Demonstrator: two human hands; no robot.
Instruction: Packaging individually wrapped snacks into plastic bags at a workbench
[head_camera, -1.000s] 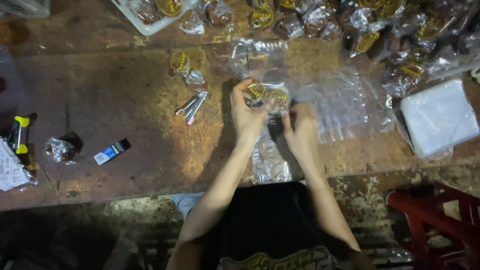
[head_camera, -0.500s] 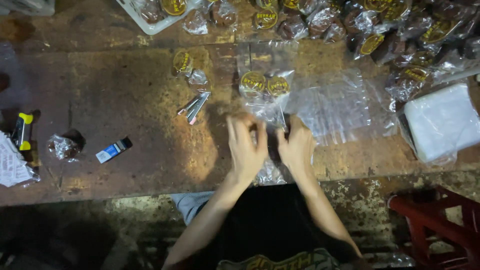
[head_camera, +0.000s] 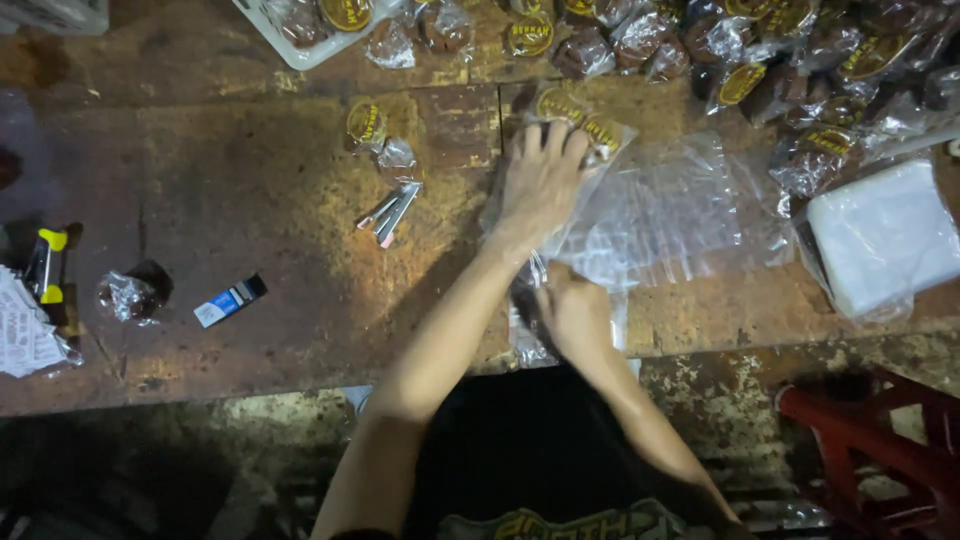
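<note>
- My left hand (head_camera: 540, 180) has moved up from beside the other, and now lies flat, fingers spread, on the packed bag of sweets (head_camera: 585, 130) at top centre of the frame.
- My right hand (head_camera: 572, 312) stays low at centre, fingers curled on a clear bag strip (head_camera: 530, 345); I cannot tell whether they pinch it.
- The stack of empty bags (head_camera: 670, 210) lies right of centre on the surface (head_camera: 250, 180).
- I judge one bag is finished and the next is being taken.

worn table (head_camera: 250, 180): rough, matt, scuffed wood | bags (head_camera: 660, 210) near right edge: thin, clear, glossy plastic, crinkled | wrapped cakes (head_camera: 800, 60) along far edge: shiny clear film | white stack (head_camera: 885, 235) at right edge: matt paper, plastic-sleeved | stool (head_camera: 880, 450): glossy red
</note>
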